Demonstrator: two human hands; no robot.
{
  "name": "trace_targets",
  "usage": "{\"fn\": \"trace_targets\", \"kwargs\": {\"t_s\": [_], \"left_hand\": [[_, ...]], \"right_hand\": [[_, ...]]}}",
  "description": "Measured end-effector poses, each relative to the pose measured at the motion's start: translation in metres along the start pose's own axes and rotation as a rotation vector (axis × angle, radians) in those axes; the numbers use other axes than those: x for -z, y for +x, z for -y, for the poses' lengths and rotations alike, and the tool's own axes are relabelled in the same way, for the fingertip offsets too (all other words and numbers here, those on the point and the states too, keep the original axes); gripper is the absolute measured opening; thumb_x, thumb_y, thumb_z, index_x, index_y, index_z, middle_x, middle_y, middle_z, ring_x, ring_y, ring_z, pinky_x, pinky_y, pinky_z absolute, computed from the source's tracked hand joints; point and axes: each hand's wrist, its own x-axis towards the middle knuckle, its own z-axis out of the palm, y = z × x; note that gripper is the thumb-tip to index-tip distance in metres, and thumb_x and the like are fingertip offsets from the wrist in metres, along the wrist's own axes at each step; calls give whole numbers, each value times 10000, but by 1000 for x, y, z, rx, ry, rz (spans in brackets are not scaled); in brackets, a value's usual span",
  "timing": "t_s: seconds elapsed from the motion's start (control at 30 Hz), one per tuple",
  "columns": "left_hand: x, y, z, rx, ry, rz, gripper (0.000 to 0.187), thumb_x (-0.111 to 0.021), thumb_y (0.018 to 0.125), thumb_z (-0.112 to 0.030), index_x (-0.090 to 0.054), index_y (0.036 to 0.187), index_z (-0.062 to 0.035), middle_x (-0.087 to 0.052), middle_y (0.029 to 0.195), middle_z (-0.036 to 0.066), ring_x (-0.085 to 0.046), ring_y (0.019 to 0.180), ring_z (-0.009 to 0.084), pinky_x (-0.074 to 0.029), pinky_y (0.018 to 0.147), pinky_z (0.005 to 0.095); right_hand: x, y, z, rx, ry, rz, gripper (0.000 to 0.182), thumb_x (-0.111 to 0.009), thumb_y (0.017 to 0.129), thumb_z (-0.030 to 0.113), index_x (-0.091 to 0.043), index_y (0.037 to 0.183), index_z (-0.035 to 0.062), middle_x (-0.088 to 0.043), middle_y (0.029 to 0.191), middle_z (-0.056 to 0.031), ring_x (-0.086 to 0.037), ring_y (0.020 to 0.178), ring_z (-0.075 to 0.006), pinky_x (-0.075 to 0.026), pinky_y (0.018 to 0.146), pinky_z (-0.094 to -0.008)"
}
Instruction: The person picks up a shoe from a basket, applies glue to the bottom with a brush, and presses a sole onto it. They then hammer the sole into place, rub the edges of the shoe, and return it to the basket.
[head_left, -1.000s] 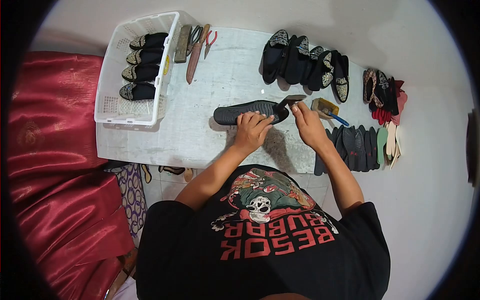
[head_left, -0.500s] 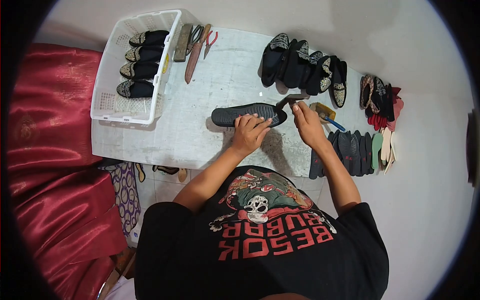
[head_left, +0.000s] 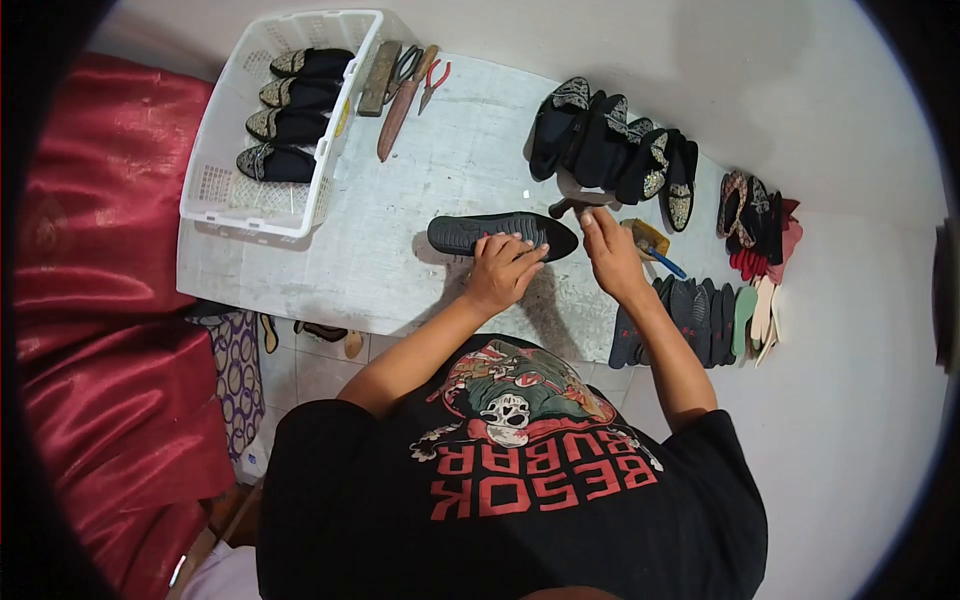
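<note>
A black shoe lies sole up on the white table, its toe pointing right. My left hand rests on the ribbed sole with its fingers spread, pressing the shoe from the near side. To the right, my right hand is closed around the handle of a hammer. The hammer's dark head is just above and beside the shoe's toe, apart from it. Much of the handle is hidden by my right hand.
A white basket with several shoes stands at left, beside pliers and scissors. Several shoes line the back. At right are a glue container with a blue-handled brush and several soles.
The hammer head has come off the shoe's toe and is now a little above it. My left hand stays on the sole. The whole view has shifted slightly.
</note>
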Motion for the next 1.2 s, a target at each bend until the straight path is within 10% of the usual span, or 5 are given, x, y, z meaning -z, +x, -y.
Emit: {"fn": "trace_targets", "kwargs": {"t_s": [0.1, 0.23, 1.2], "left_hand": [[0, -5, 0, -4, -2, 3, 316, -745, 902, -236, -758, 1210, -168, -675, 1091, 10, -567, 1132, 242, -372, 973, 446], [0, -3, 1, -4, -24, 6, 319, -741, 900, -232, -755, 1213, -170, -674, 1088, 12, -571, 1135, 245, -372, 979, 445], [-4, -5, 6, 17, -26, -3, 432, -755, 810, -153, -757, 1239, -200, -669, 1120, 12, -554, 1152, 257, -393, 961, 451]], "right_hand": [[-5, 2, -4, 50, -73, 12, 443, -443, 1096, 417, -593, 1052, 3, -572, 671, -187, -598, 642, -372, -431, 642, -485], [-4, -2, 11, 46, -102, -8, 422, -419, 1095, 413, -595, 1106, 30, -655, 778, -244, -645, 801, -503, -472, 704, -546], [-27, 29, 35, 136, -200, 149, 452, -400, 1095, 448, -600, 1075, 43, -684, 813, -271, -655, 836, -512, -480, 731, -577]]}}
